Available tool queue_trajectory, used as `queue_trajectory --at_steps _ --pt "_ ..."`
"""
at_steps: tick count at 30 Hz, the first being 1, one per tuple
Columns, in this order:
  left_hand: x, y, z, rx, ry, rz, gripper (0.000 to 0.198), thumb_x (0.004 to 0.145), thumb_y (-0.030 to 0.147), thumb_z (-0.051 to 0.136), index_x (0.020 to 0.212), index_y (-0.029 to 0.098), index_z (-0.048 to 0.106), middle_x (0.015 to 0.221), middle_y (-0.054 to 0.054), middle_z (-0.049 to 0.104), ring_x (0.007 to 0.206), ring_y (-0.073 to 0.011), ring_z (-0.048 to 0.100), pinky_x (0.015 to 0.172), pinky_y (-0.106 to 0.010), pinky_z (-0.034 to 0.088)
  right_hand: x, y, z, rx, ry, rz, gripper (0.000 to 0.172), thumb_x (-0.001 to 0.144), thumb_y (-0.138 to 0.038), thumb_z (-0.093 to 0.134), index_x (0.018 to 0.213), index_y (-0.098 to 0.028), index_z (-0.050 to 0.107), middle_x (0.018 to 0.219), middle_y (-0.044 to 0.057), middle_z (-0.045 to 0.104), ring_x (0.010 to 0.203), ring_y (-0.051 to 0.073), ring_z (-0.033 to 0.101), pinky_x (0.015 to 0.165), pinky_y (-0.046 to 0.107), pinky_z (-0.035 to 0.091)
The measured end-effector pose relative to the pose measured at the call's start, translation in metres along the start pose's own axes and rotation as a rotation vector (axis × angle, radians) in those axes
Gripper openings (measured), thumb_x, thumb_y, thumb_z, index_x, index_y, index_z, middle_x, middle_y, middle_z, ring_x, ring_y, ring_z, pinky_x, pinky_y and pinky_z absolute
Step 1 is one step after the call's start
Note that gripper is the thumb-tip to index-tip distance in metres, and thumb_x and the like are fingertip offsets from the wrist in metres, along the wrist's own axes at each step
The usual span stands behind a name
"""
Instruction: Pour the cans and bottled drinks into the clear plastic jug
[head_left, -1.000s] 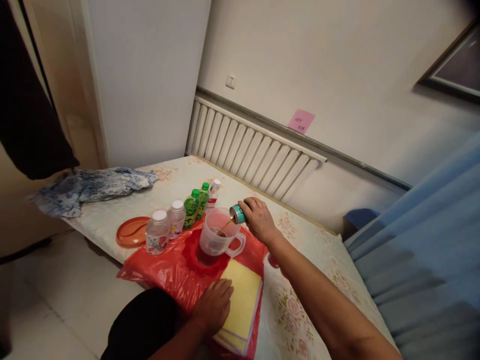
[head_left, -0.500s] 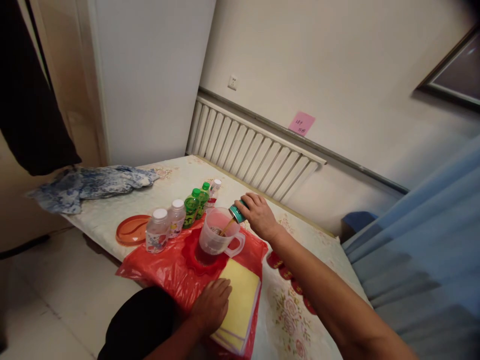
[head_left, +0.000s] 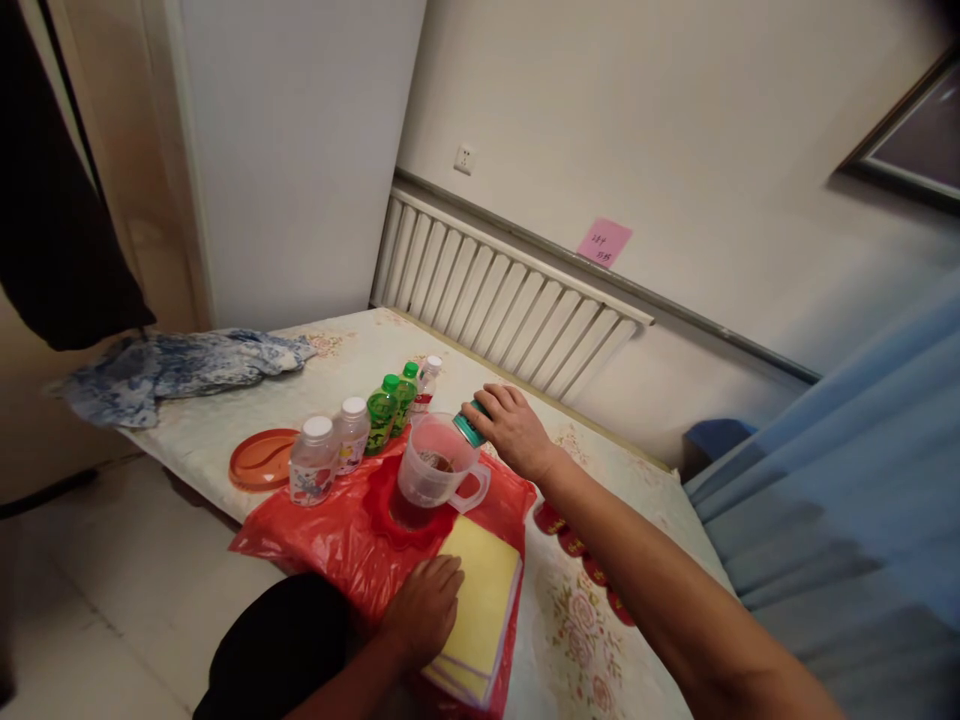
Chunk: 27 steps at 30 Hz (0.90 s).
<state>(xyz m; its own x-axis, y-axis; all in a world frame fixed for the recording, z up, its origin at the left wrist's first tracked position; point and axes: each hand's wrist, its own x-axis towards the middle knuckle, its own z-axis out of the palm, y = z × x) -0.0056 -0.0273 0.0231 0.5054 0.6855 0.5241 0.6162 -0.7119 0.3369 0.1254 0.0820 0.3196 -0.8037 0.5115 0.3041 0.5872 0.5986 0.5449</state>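
My right hand [head_left: 512, 428] grips a small teal can [head_left: 470, 423], tipped over the rim of a clear plastic jug [head_left: 429, 480]. Brown liquid shows inside the jug, and no stream from the can is visible. The jug stands in a red scalloped dish [head_left: 382, 515] on a red plastic sheet [head_left: 322, 545]. My left hand [head_left: 426, 610] lies on the left edge of a yellow pad [head_left: 484, 590], fingers resting flat and holding nothing.
Left of the jug stand two clear bottles [head_left: 311, 478], two green bottles [head_left: 381, 420] and a white-capped bottle [head_left: 427, 385]. An orange lid [head_left: 259, 460] lies at the left. Several red objects [head_left: 571, 542] lie beneath my right forearm. Patterned cloth [head_left: 202, 365] covers the far left corner.
The brown stream that ran from the can into the jug is no longer visible. My right hand has shifted the can slightly left and up. My left hand stays in place.
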Motion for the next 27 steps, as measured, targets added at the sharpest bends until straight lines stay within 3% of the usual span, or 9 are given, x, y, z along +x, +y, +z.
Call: queue_trajectory --at_steps 4,8,13,17,20,23,27 --pt "-0.002 -0.001 0.002 -0.009 -0.013 -0.002 0.040 0.082 0.012 0.048 0.121 0.019 0.057 0.129 -0.008 0.061 0.119 -0.0246 0.052 0.103 -0.044 0.041 0.000 -0.002 0.006 -0.002 -0.009 -0.015 0.032 0.098 -0.019 0.040 0.127 -0.020 0.053 0.121 0.014 0.057 0.121 0.030 0.042 0.099 0.047 0.035" --pt "0.005 0.003 -0.004 -0.028 -0.127 -0.040 0.037 0.083 0.012 0.047 0.118 0.019 0.056 0.128 -0.008 0.059 0.119 -0.0240 0.050 0.101 -0.042 0.040 -0.005 -0.004 0.015 0.049 -0.022 0.016 0.034 0.097 -0.017 0.042 0.128 -0.021 0.053 0.123 0.014 0.056 0.122 0.030 0.042 0.099 0.047 0.036" --pt "0.040 0.013 -0.016 0.040 -0.380 -0.074 0.016 0.083 0.012 0.049 0.093 0.017 0.060 0.098 -0.008 0.063 0.094 -0.0249 0.055 0.086 -0.042 0.044 -0.015 -0.007 0.025 0.314 0.000 0.176 0.044 0.088 -0.018 0.057 0.132 -0.022 0.052 0.123 0.012 0.058 0.117 0.029 0.046 0.097 0.045 0.039" --pt "0.064 0.016 -0.012 0.059 -0.433 -0.112 0.016 0.084 0.009 0.047 0.093 0.016 0.059 0.096 -0.009 0.062 0.091 -0.0252 0.055 0.081 -0.041 0.043 -0.021 -0.001 0.039 0.615 0.121 0.380 0.064 0.069 -0.016 0.072 0.129 -0.022 0.053 0.122 0.010 0.060 0.113 0.028 0.050 0.099 0.045 0.040" --pt "0.069 0.011 0.000 -0.002 -0.440 -0.130 0.016 0.086 0.010 0.046 0.094 0.018 0.057 0.098 -0.007 0.061 0.091 -0.0246 0.054 0.080 -0.040 0.044 -0.024 0.009 0.065 0.837 0.189 0.668 0.068 0.061 -0.022 0.079 0.125 -0.021 0.057 0.119 0.008 0.063 0.109 0.028 0.054 0.096 0.044 0.043" --pt "0.068 0.004 0.013 -0.061 -0.440 -0.117 0.018 0.087 0.009 0.043 0.097 0.019 0.056 0.100 -0.006 0.060 0.093 -0.0233 0.053 0.083 -0.039 0.043 -0.026 0.016 0.109 1.106 0.212 0.951 0.068 0.059 -0.030 0.080 0.123 -0.019 0.058 0.110 0.006 0.068 0.099 0.025 0.060 0.088 0.039 0.048" --pt "0.074 -0.002 0.022 -0.112 -0.494 -0.139 0.023 0.086 0.007 0.042 0.099 0.018 0.057 0.102 -0.008 0.061 0.095 -0.0243 0.055 0.083 -0.039 0.045 -0.019 0.010 0.178 1.370 0.209 1.099 0.058 0.055 -0.032 0.081 0.108 -0.016 0.063 0.095 0.003 0.071 0.085 0.021 0.063 0.077 0.033 0.051"
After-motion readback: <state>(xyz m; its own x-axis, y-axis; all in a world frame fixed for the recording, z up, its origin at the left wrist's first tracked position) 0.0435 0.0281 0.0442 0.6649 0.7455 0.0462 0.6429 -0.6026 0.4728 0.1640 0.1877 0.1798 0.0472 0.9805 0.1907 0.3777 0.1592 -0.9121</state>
